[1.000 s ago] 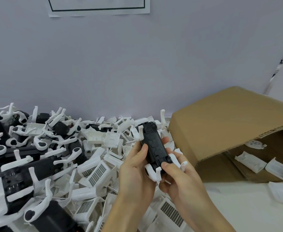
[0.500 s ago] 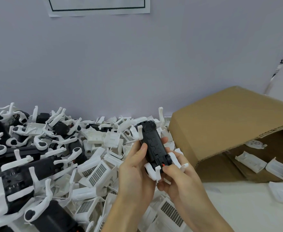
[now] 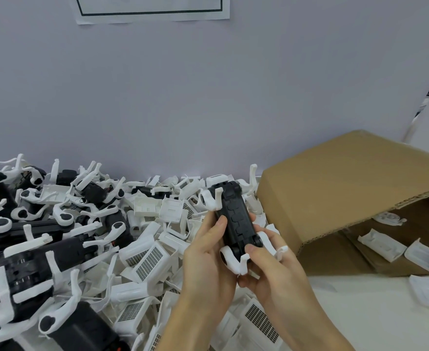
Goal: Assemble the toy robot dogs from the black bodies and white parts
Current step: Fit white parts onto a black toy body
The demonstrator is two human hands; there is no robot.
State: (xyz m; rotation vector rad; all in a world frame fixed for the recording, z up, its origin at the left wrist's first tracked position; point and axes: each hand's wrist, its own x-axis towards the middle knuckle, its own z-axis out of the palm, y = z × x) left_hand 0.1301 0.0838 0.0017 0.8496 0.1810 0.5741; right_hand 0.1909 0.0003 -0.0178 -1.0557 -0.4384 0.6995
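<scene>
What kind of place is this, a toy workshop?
Probably a toy assembly bench: a big pile of loose white parts, a cardboard box holding more, and both hands gripping a black body.

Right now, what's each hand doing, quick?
Left hand: fingers curled round the black toy dog body, holding it.
Right hand: gripping the same body's near end by its white legs.

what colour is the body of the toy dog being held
Black, with white legs clipped on; the toy dog body shows best in the head view.
</scene>
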